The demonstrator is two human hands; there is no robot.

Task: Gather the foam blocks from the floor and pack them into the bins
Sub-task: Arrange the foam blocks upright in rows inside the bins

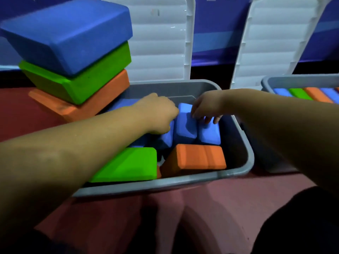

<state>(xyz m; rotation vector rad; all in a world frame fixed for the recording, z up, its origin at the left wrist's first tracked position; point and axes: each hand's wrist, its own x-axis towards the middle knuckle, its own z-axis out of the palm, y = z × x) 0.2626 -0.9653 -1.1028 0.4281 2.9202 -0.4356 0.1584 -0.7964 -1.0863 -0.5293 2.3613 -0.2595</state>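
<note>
- Two bare forearms reach forward from the bottom corners over a red floor [165, 217].
- Grey bin [238, 173]: stands on the floor directly ahead, open-topped; both hands are inside it.
- Left hand [157, 112]: knuckles up, pressed against the left face of the upright blue block [186, 123]; its fingers are hidden, so a grip cannot be told.
- Right hand [205, 107]: fingers loosely bent, tips resting on the right edge of the upright blue block and on the blue block beside it [209, 134]; not wrapped round either.
- A third blue block [167, 136] stands just left of the upright one, under the left hand.
- Green block [128, 164] and orange block [196, 158]: lie in the near half of the bin, side by side.
- Stack left of the bin, top to bottom: large blue block [69, 33], large green block [78, 77], large orange block [82, 105].
- Second bin [300, 81]: at right, holding a row of blue, green and orange blocks on edge.
- Two white lids [161, 43] lean upright behind the bins.
</note>
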